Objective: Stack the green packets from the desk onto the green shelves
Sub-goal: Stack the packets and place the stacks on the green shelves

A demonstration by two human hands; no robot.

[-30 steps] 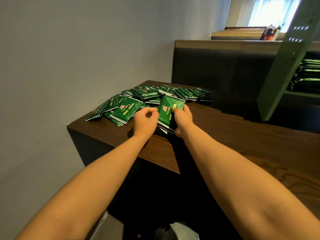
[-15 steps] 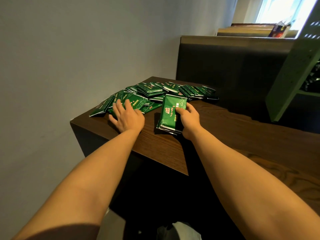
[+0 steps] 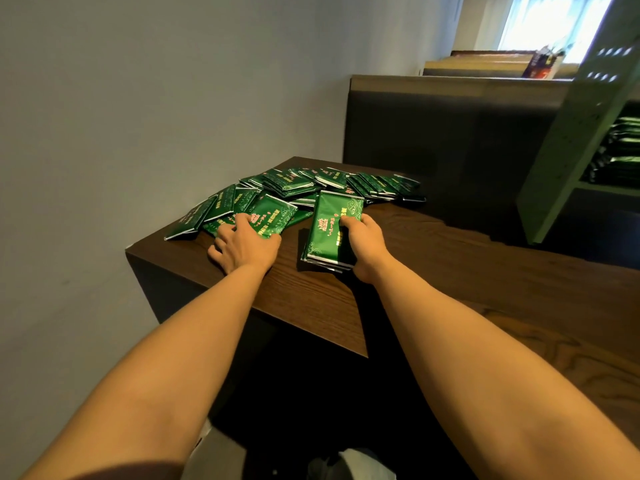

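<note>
Green packets (image 3: 298,183) (dozens), right grip (image 3: 363,244) pinching one stack (image 3: 329,230), left grip (image 3: 246,244) spread atop.

The person's left hand (image 3: 244,249) and right hand (image 3: 367,245) are showing bare, forearms too. Something pale (image 3: 360,462) is showing below, blurred.

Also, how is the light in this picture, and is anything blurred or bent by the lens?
Head view: the window is blown out to white; the shelves beside it look soft and lean from the wide lens; the desk is dim, with a dark shadow beside the stack of packets in the right hand; the print on that stack looks sharp.
</note>
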